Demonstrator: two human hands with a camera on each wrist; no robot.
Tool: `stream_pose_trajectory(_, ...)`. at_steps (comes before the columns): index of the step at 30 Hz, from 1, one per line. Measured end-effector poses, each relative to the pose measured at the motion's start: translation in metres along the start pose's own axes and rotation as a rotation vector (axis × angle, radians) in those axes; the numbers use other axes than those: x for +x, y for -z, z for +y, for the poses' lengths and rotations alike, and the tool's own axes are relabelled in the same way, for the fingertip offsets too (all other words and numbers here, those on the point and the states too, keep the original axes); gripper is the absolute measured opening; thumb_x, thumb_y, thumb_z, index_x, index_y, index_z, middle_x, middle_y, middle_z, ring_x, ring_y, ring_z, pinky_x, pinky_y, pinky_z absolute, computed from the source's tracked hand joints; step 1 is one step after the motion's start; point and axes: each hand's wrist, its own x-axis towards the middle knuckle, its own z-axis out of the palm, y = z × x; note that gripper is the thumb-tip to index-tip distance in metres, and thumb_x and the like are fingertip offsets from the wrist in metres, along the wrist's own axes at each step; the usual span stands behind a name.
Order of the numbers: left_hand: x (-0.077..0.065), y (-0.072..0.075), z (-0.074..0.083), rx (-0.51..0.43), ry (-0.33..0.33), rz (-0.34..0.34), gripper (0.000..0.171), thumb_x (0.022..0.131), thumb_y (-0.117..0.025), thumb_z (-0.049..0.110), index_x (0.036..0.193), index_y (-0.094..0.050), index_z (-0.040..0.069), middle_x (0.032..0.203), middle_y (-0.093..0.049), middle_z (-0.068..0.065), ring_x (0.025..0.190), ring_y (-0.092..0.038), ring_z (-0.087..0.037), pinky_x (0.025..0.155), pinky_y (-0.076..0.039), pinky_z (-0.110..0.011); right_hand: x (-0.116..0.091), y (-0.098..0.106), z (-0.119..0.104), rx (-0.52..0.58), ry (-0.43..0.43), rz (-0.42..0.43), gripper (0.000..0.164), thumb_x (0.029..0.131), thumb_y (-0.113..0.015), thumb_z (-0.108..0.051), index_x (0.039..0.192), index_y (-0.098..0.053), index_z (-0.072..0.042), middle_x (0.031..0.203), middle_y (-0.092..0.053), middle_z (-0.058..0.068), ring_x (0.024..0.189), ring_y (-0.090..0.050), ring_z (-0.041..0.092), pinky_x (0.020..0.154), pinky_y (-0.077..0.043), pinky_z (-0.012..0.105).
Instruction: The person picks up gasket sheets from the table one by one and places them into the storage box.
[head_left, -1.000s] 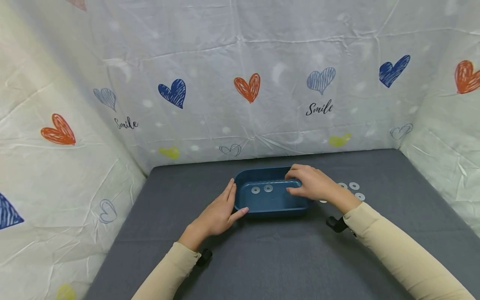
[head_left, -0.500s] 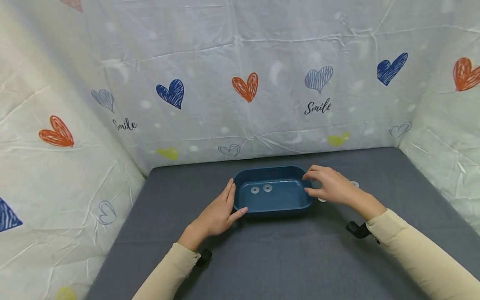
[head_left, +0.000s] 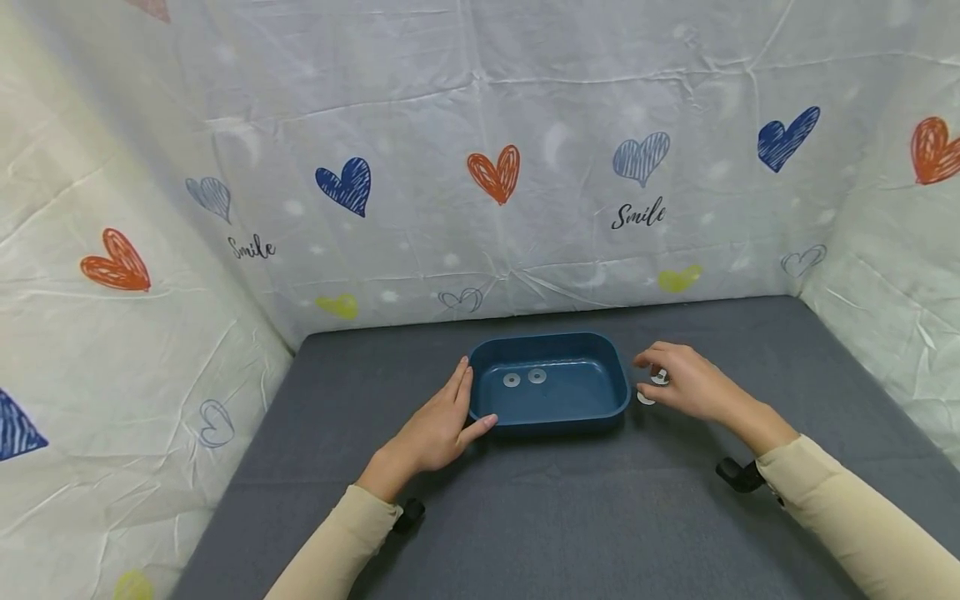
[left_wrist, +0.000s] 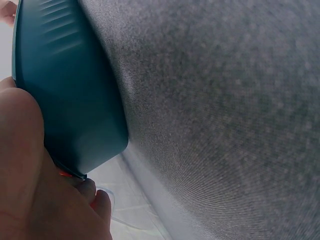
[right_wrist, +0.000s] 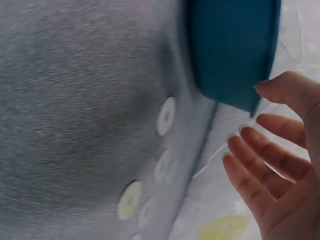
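Rested left hand (head_left: 431, 431), straight-fingered, against the left end of the blue tray (head_left: 573, 396) on the grey table (head_left: 540, 525) — thumb at the tray's near rim. Had right hand (head_left: 693, 383) just off the right end, thumb and fingers apart, near white discs (right_wrist: 131, 192) on the table — and saw two more discs (head_left: 532, 377) flat inside the tray.

Creased white cloth walls (head_left: 420, 75), coloured hearts (head_left: 493, 174), "Smile" lettering (head_left: 638, 214); grey cloth-covered table (head_left: 540, 525) below
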Motion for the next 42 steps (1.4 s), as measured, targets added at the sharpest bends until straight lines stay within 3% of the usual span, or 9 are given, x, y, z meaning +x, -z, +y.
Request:
stream_pose_trajectory(7,0.0,0.002,0.001,-0.007,-0.002,0.002,0.097,0.103,-0.035,0.067,0.162,-0.004,-0.004,0.171,0.008,-0.016,0.157,-0.011,-0.032,0.123,-0.023,-0.05,-0.005,-0.012,0.012,0.011,-0.055,-0.022,0.033,0.091,-0.078,-0.012,0.119,-0.069,0.004,0.111,-0.069,0.017,0.093,-0.068,0.029,0.076,-0.058,0.045)
stream_pose_trajectory(22,0.0,-0.001,0.001,0.009,0.0,0.01,0.096,0.104,-0.035,0.067,0.163,-0.004,-0.002,0.171,0.004,-0.018,0.157,-0.013,-0.03,0.123,-0.025,-0.048,-0.009,-0.027,0.026,0.029,-0.058,-0.027,0.032,0.084,-0.08,-0.003,0.113,-0.071,0.006,0.106,-0.07,0.019,0.087,-0.067,0.026,0.075,-0.057,0.043)
stream_pose_trajectory(42,-0.003,0.003,0.004,-0.009,0.009,-0.009,0.097,0.104,-0.035,0.067,0.162,-0.002,-0.002,0.171,0.008,-0.016,0.157,-0.01,-0.03,0.123,-0.023,-0.049,0.0,-0.028,0.027,0.011,-0.104,-0.069,0.023,0.082,-0.077,-0.006,0.103,-0.074,0.005,0.088,-0.071,0.009,0.074,-0.062,0.011,0.069,-0.055,0.037)
